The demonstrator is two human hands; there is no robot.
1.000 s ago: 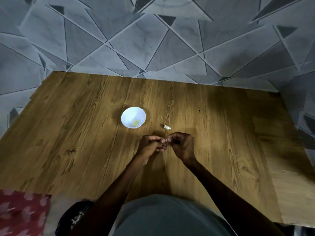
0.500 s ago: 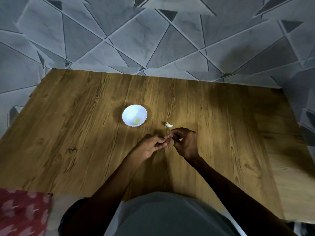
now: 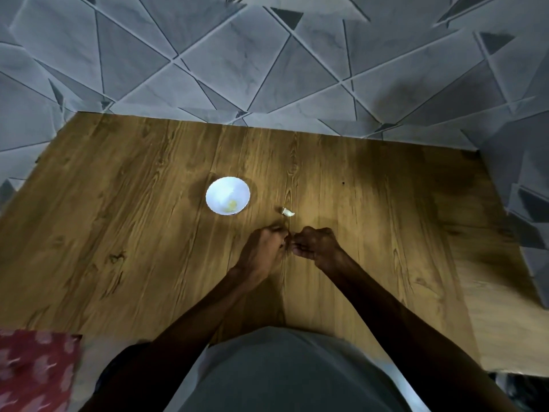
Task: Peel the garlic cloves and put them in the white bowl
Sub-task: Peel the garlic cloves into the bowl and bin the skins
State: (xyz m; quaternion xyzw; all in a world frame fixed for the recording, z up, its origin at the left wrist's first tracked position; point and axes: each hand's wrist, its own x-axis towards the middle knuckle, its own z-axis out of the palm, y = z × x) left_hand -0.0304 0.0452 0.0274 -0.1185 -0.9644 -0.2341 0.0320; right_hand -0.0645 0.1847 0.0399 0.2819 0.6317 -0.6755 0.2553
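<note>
A small white bowl point(image 3: 228, 199) stands on the wooden table point(image 3: 118, 233), with a yellowish peeled clove point(image 3: 231, 205) inside it. A white unpeeled garlic clove point(image 3: 288, 212) lies on the table just right of the bowl. My left hand point(image 3: 264, 251) and my right hand point(image 3: 319, 246) meet fingertip to fingertip below that clove, fingers curled. They pinch something very small between them; it is almost wholly hidden by the fingers, and earlier frames show a pale garlic clove there.
Grey tiles with a triangle pattern surround the table on the far side and both flanks. A red patterned cloth point(image 3: 32, 370) lies at the lower left. My torso in grey fills the bottom middle of the view.
Both hands have turned so their backs face up, hiding the pale clove that showed between the fingertips. The bowl and the loose clove stay where they were.
</note>
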